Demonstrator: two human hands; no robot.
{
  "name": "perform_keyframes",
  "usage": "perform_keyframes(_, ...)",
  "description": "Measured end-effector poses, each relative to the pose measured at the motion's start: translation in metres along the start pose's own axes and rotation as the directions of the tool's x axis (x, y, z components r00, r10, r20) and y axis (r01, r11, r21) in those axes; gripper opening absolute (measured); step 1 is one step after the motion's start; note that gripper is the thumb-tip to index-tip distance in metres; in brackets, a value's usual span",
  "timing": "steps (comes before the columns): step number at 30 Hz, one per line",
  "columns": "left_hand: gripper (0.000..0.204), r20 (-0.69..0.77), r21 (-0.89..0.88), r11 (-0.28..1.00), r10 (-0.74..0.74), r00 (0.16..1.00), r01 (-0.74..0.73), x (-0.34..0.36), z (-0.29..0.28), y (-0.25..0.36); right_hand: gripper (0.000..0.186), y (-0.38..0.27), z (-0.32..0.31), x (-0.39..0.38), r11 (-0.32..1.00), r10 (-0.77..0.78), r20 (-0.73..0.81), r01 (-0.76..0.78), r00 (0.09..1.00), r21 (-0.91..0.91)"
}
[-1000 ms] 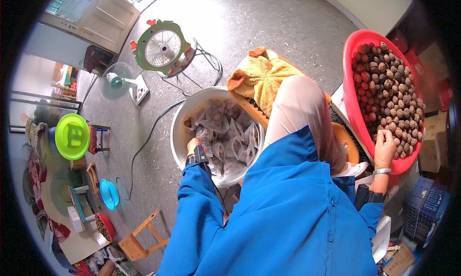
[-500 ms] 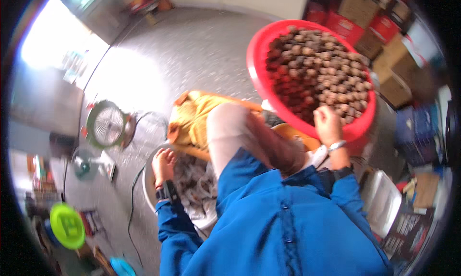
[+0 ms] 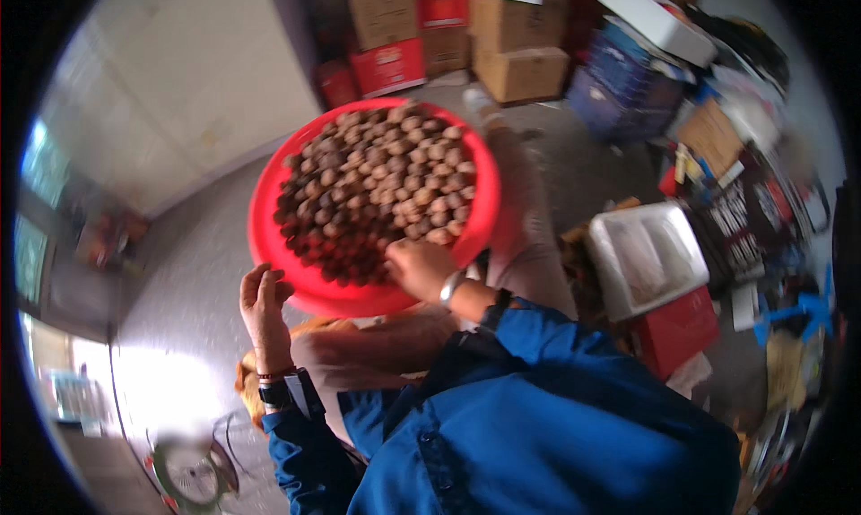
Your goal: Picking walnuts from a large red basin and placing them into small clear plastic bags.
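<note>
A person in a blue shirt (image 3: 547,416) sits before one large red basin (image 3: 359,302), its mouth facing up, at centre-left of a cluttered room. Along the far side stand at least four brown cartons (image 3: 520,74) and two red boxes (image 3: 388,65). One white tray (image 3: 603,273) rests to the right, atop a red carton (image 3: 677,331), its long axis running roughly near to far. The person's left hand (image 3: 265,316) hovers by the basin's near left rim, its fingers loosely curled, tips slightly apart; contact with the rim cannot be told. The right hand (image 3: 420,268) reaches over the basin's near right side, its fingers bent and close together at the heap; whether they grip a nut is hidden. Inside lie dozens of walnuts (image 3: 395,170), too many to count and too round and blurred to show their long axes. One silvery bracelet (image 3: 451,286) circles the right wrist.
</note>
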State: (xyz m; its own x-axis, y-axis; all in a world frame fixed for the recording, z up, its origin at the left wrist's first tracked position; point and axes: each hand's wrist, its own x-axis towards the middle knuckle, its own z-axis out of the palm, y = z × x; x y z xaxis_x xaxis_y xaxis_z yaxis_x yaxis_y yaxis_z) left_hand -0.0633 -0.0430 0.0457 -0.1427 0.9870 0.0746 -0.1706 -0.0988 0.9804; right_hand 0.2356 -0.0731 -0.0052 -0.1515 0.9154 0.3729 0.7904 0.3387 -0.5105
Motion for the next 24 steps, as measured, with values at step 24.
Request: perform_keyframes(24, 0.02, 0.148, -0.105, 0.985, -0.124, 0.981, 0.14, 0.035, 0.069, -0.08, 0.038, 0.254, -0.26, -0.228, 0.197, 0.682, -0.588, -0.883, 0.435, -0.425)
